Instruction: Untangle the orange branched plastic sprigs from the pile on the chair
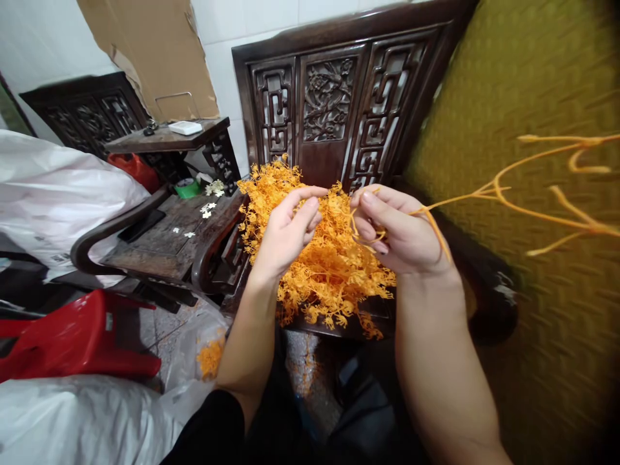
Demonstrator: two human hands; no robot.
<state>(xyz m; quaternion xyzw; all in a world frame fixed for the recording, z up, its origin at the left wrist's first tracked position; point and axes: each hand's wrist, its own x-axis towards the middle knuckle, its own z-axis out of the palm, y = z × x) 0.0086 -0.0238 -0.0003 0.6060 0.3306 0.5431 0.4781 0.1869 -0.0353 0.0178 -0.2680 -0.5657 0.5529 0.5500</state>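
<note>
My right hand (394,226) is closed around a thin orange plastic branch (469,196). Its forked stems stick out to the right past the wrist, and small tips curl out by the fingers. My left hand (294,226) hovers a short way to the left, index finger stretched towards the right hand and thumb apart from it. Nothing shows in its grip, though the lower fingers are curled and partly hidden. Beneath both hands a large heap of orange plastic sprigs (320,284) lies piled on the dark wooden seat.
A carved wooden chair back (324,145) rises behind the heap. At left, a wooden chair holds green tape (186,188) and pale small pieces (208,208). A red stool (82,336), white sacks (72,420) and a clear bag with orange bits (210,357) surround my left side.
</note>
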